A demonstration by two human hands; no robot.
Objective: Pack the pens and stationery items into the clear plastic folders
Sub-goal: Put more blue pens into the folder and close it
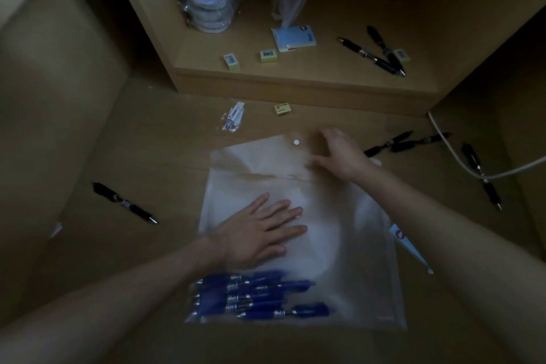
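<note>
Head view, left hand (260, 230) flat on clear folder (339, 245) (fingers straight), right hand (339, 154) fingers spread on flap, black pens (125, 203) scattered around

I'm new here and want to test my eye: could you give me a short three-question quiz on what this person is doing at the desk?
1. True or false: the left hand lies flat, fingers straight, on the clear plastic folder.
2. Which pens are already inside the folder? A) black pens B) blue pens C) none
3. Fill in: the right hand rests on the folder's ____, near the white snap button.

Key
1. True.
2. B; the black pens, such as the one to the left, lie loose on the desk.
3. Flap.
</note>
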